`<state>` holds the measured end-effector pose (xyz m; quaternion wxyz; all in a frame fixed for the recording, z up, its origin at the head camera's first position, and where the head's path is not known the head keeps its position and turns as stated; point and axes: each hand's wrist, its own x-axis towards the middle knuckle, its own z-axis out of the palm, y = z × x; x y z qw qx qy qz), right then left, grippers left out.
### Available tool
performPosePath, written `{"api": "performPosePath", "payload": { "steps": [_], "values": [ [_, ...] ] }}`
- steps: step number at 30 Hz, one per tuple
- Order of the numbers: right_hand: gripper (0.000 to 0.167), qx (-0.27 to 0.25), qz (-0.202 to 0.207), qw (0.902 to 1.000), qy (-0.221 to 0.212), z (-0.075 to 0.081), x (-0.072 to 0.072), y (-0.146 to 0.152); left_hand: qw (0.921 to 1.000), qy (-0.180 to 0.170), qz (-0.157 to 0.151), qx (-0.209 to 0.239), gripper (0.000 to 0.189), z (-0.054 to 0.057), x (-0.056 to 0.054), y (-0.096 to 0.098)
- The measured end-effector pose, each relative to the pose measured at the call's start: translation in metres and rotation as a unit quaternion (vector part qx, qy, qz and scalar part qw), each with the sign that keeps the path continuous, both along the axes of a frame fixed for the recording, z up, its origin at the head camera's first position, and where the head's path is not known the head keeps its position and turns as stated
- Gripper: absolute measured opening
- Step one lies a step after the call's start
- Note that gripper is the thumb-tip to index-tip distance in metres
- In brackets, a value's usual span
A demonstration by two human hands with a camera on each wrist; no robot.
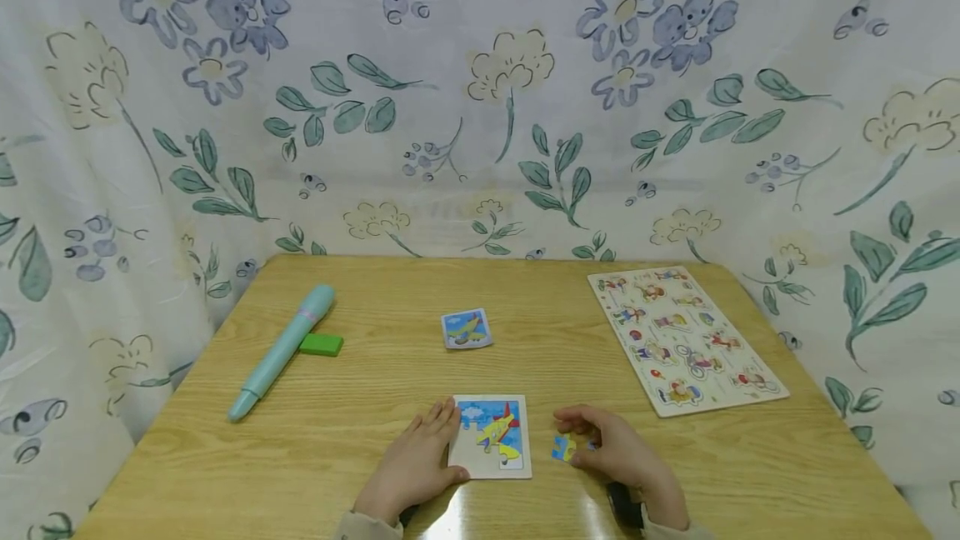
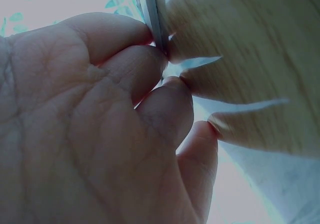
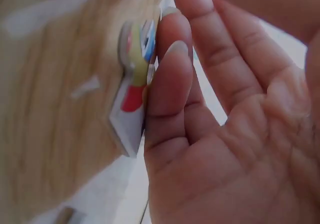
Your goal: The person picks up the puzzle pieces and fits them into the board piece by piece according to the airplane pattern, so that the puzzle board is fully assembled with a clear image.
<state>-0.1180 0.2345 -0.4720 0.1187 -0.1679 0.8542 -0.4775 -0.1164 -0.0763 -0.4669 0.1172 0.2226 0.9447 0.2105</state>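
Observation:
A square wooden puzzle board (image 1: 462,460) with a yellow airplane picture lies before me in the head view; its picture has unfilled gaps at the left and lower right. My left hand (image 1: 417,462) rests flat along the board's left edge, and in the left wrist view its fingertips meet the board edge (image 2: 154,16). To the right of the board, my right hand (image 1: 617,450) bends low over the table, thumb and index fingertips apart. A blue-and-yellow puzzle piece (image 1: 563,447) lies at its thumb tip. Another piece (image 3: 134,91), yellow, red and white, is beside its fingers, mostly hidden in the head view.
Farther back is a small airplane picture card (image 1: 466,329). A teal pen-shaped object (image 1: 283,352) and a green block (image 1: 322,345) lie at the left. At the right, a large board of figures (image 1: 678,340) lies at a slant. Floral cloth (image 1: 480,132) hangs behind the table.

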Motion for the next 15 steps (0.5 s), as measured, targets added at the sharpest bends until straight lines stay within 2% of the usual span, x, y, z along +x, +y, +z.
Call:
{"api": "performPosePath", "payload": {
  "steps": [3, 10, 15],
  "values": [
    [0.045, 0.02, -0.012, 0.9997, 0.01, 0.0, -0.001, -0.003, 1.0, 0.002, 0.0, 0.0, 0.086, 0.0, 0.0, 0.0],
    [0.047, 0.036, 0.027, 0.9965, 0.071, -0.001, -0.005, -0.007, 1.0, 0.002, -0.001, -0.002, 0.086, -0.002, -0.001, 0.0],
    [0.045, 0.047, 0.021, 0.9924, 0.111, -0.002, -0.006, -0.012, 1.0, -0.003, 0.0, -0.001, 0.087, -0.001, 0.0, -0.001]
  ]
}}
